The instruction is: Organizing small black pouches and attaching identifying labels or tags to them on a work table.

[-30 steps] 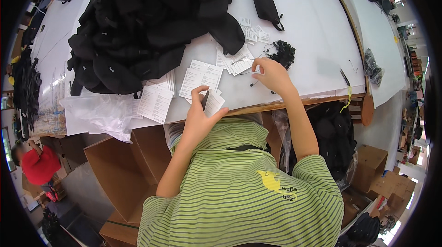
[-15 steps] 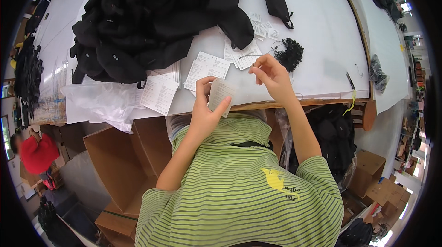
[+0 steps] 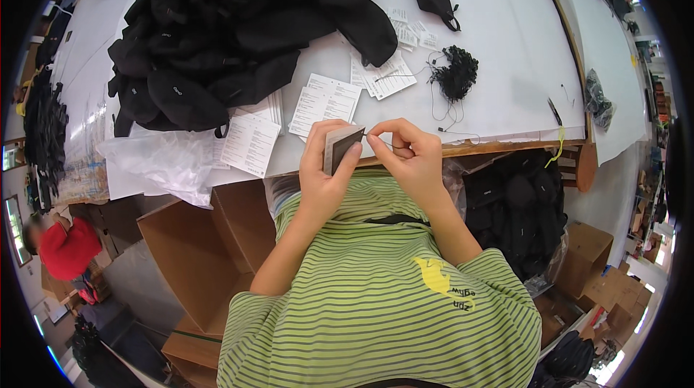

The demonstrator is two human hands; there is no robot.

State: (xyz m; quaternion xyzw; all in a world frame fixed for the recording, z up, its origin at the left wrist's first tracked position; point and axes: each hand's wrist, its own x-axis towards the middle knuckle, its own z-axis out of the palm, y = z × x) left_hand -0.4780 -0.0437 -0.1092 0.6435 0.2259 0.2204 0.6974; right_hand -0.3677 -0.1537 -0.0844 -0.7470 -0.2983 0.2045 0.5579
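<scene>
While the left hand [image 3: 324, 172] grips a dark-and-white card [image 3: 348, 148], thumb on the dark face and fingers behind, the right hand [image 3: 416, 159] sits just to the right of it, thumb and forefinger drawn together at the card's far right corner. Whatever those fingertips pinch is too small to make out, so I cannot tell whether a string lies between them, or whether they touch the card or are just beside it.

The card is held at the near edge of the white table [image 3: 513, 91], close in front of the striped shirt [image 3: 376, 272]. From the right hand it lies to the left; the left hand is the nearer one, being wrapped around it. Its long axis runs steeply from near left, down in the left palm, to far right, so the far end points roughly toward the loose white cards [image 3: 394, 78] on the table. The dark face turns right, toward the right hand; the pale side shows on the left.

Farther right of those cards lies a tangled bunch of black strings [image 3: 455, 73], with a few loose ends trailing nearer. Left of them, a printed card [image 3: 325, 104] lies flat, near a big heap of black pouches [image 3: 217, 33].
</scene>
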